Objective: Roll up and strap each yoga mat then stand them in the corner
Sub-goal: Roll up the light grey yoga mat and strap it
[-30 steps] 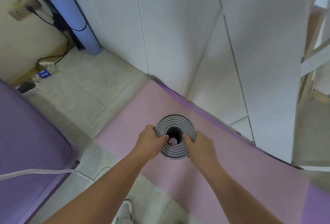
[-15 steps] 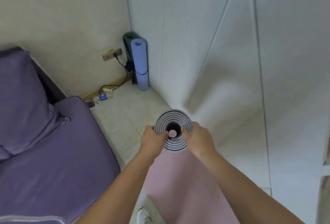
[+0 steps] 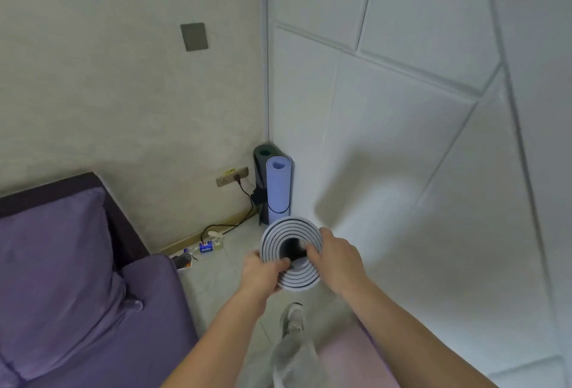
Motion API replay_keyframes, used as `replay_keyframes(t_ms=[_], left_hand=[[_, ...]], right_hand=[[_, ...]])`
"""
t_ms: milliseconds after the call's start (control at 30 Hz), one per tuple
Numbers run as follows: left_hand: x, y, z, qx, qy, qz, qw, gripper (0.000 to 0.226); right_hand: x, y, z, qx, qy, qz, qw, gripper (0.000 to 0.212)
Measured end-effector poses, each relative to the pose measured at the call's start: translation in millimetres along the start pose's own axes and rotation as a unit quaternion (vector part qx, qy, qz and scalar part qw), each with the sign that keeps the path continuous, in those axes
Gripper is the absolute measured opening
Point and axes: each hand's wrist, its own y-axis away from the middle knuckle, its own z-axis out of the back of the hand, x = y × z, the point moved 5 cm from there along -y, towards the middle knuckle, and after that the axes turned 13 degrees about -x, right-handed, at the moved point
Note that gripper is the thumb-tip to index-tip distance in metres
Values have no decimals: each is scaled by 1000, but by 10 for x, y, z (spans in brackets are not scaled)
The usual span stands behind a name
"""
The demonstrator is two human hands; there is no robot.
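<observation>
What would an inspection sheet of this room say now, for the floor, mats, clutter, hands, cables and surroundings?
Floor: pale tiles; a pink mat lies flat near the bottom.
Mats: grey rolled mat held end-on; blue mat and dark mat upright in the corner.
Clutter: bottle by the wall.
Hands: left hand and right hand both grip the grey rolled mat.
Cables: black cable from the wall socket.
Surroundings: purple sofa, white panelled wall.

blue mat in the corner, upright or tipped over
Upright. The blue mat stands on end in the corner, rolled end facing up, strap round its lower part, beside a dark mat.
</observation>
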Motion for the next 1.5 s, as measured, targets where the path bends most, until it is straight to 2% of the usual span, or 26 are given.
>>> replay_keyframes(t_ms=[200,333,433,567,800,867,967,1100,1200,1300,1367,1500], left_hand=[[-129,-1479,-706,-42,-11,36,998,29],[-104,-2658,-1311,-77,-28,98,992,36],[-94,-3324,-1655,-101,-33,112,988,37],[26,-4252,-2071,-102,-51,112,987,40],[265,-5472,-2625,-73,-135,102,983,56],[225,-5744,-2744,-59,-140,87,985,58],[55,-6100,-2854,-45,-139,71,987,49],[-113,-6350,-2878,-28,-146,82,986,61],[-120,-6339,-2846,-7,-199,63,978,54],[-127,-6336,-2868,-2,-227,39,973,50],[-129,-6339,-2912,1,-221,35,975,55],[-179,-6266,-2896,23,-188,66,980,57]], right_hand=[[-385,-1430,-1085,68,-11,-12,998,41],[-741,-2462,-1919,131,-8,-39,991,40],[-979,-3055,-2405,148,-16,-60,987,43],[-1322,-3715,-3163,179,-18,-94,979,50],[-1756,-4543,-4064,186,-23,-129,974,40],[-1819,-4798,-4160,166,-8,-133,977,39],[-1764,-5131,-4223,122,19,-120,985,47],[-1589,-5221,-4220,5,54,-26,998,57],[-1519,-5070,-4169,-47,87,47,994,58],[-1463,-4888,-4291,-8,62,118,991,63],[-1488,-4834,-4406,32,61,120,990,63],[-1510,-4840,-4395,60,76,119,988,63]])
